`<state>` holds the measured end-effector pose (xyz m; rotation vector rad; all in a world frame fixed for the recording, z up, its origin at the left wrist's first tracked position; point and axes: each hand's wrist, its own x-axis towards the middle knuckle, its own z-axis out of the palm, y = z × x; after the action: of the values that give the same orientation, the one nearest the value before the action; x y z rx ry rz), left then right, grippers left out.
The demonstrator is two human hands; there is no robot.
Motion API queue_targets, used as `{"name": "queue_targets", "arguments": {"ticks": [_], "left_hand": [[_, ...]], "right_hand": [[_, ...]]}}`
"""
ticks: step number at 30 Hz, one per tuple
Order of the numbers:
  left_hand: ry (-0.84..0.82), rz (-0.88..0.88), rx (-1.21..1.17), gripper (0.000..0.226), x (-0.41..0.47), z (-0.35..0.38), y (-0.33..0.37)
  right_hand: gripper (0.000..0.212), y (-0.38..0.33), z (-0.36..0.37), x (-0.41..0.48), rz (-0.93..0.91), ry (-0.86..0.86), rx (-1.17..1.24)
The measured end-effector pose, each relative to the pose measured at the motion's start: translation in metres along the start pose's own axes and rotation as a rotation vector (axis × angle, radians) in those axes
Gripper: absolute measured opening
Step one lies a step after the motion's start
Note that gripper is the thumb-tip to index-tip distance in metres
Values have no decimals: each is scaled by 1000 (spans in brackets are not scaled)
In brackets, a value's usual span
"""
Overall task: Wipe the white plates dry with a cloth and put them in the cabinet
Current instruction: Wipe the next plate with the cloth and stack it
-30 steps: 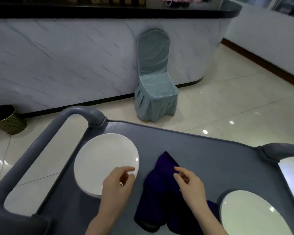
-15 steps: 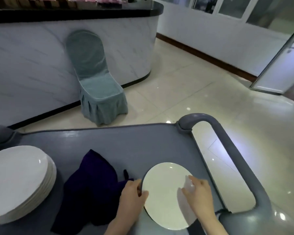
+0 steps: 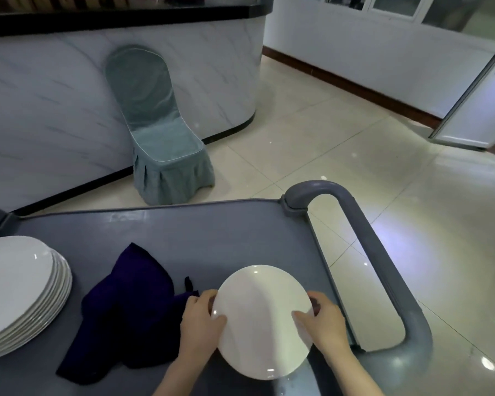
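A single white plate [image 3: 262,320] is held tilted above the right part of the grey cart top [image 3: 212,235]. My left hand [image 3: 202,324] grips its left rim and my right hand [image 3: 323,321] grips its right rim. A crumpled dark purple cloth [image 3: 129,312] lies on the cart just left of the plate, touching neither hand as far as I can see. A stack of several white plates [image 3: 17,287] sits at the cart's left end.
The cart's grey loop handle [image 3: 383,281] curves along its right side. A chair with a teal cover [image 3: 160,138] stands against a marble-fronted counter [image 3: 55,95] beyond the cart. Glossy tiled floor [image 3: 355,155] spreads to the right, toward a glass door [image 3: 477,110].
My view swung right from the plate stack. Both hands moved from beside the cloth to the single plate on the right, took its rims and lifted it off the cart.
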<state>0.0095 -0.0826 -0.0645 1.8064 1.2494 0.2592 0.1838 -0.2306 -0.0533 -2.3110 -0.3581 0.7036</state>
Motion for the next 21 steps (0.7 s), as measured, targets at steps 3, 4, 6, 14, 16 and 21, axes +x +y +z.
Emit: {"name": "queue_targets", "arguments": {"ticks": [3, 4, 6, 14, 16, 21], "left_hand": [[5, 28, -53, 45, -1, -9, 2], [10, 26, -86, 46, -1, -14, 2], [28, 2, -183, 47, -2, -24, 1], [233, -47, -393, 39, -18, -85, -34], [319, -77, -390, 34, -21, -104, -53], [485, -288, -6, 60, -22, -147, -125]], "right_hand": [[29, -5, -5, 0, -6, 13, 158], [25, -7, -5, -1, -14, 2, 233], [22, -16, -3, -4, -33, -57, 414], [13, -59, 59, -18, -62, -110, 566], [16, -71, 74, -21, -38, -127, 585], [18, -93, 104, -25, 37, -162, 609]]}}
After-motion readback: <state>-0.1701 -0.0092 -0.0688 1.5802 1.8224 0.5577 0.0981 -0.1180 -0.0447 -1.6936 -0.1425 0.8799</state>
